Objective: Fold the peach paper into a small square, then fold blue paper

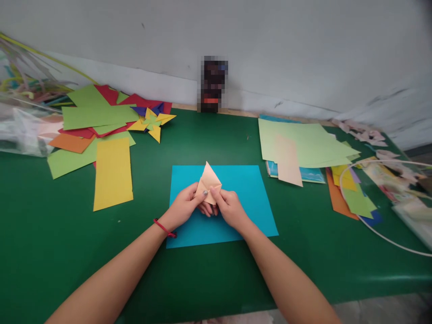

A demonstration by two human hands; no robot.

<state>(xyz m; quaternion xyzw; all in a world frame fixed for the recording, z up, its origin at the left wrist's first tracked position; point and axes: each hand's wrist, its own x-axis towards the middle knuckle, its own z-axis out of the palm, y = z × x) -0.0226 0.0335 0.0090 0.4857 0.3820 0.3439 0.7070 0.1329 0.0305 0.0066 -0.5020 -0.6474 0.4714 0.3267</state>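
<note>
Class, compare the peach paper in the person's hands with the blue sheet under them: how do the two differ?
The peach paper is folded into a pointed shape; the blue sheet lies flat and unfolded. The peach paper is held up by the left hand and right hand; the blue sheet rests on the green table. The peach paper looks far smaller. Both are plain coloured craft paper.

light: even, soft | shadows: faint | edges: bent, blurred | centre: sharp
</note>
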